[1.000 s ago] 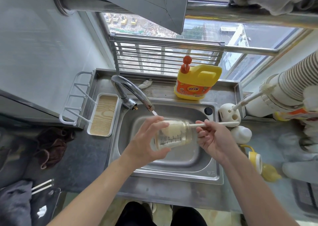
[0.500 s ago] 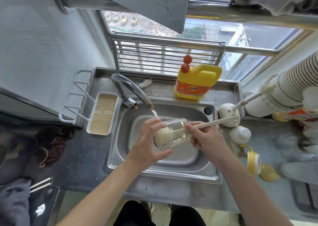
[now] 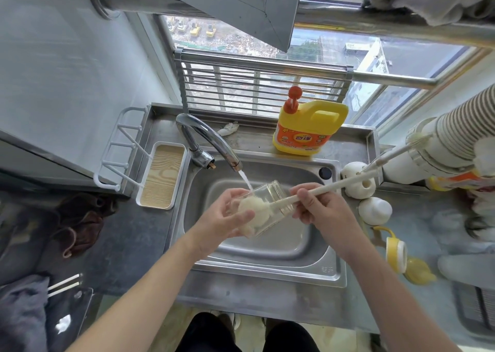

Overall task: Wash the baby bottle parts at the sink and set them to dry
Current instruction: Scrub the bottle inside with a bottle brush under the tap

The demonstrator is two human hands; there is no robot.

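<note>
While a thin stream fell from the faucet (image 3: 203, 139) into the sink (image 3: 267, 271), the left hand (image 3: 230, 215) reached in from the sink's front left. Its fingers and thumb curled round the base of the clear baby bottle (image 3: 270, 204), which was tilted above the basin. The right hand (image 3: 318, 209), over the sink's right side, pinched the white handle of the bottle brush (image 3: 321, 189), whose foam head sat inside the bottle. Behind the sink stood a yellow detergent jug (image 3: 310, 129), its orange label too blurred to read.

A small home kitchen high above the street is indicated by the stainless steel sink (image 3: 316, 264), curved chrome tap (image 3: 206, 137), yellow detergent jug (image 3: 310, 129) and barred window (image 3: 257, 89).
</note>
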